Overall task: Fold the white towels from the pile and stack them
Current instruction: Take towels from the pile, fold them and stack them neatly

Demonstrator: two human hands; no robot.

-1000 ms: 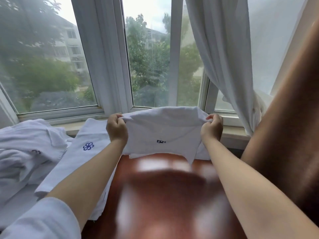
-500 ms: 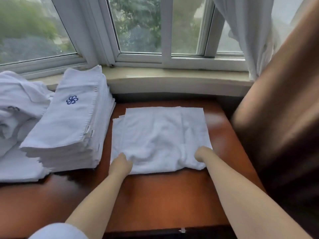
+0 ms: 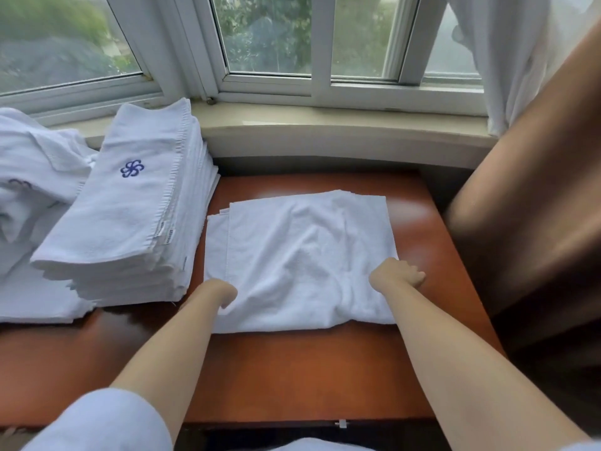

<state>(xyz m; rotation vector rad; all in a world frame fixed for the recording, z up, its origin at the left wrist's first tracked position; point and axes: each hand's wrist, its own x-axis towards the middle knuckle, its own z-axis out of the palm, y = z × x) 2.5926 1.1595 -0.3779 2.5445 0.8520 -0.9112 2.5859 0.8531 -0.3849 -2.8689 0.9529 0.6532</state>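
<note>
Towel (image 3: 299, 255) now flat on table (image 3: 292, 369), beside folded stack (image 3: 130, 222). Right hand (image 3: 398, 276) shifted onto right edge, grip curled there. Left hand (image 3: 221, 292) tucked at near-left corner; grip unclear.

A half-folded towel (image 3: 299, 258) lies on the bench (image 3: 292, 369) between the left hand (image 3: 221, 292) and right hand (image 3: 398, 275). Left of the left hand stands the folded stack (image 3: 130, 216); the unfolded pile (image 3: 29, 177) lies farther left. Beyond both hands runs the windowsill (image 3: 325, 125).
</note>
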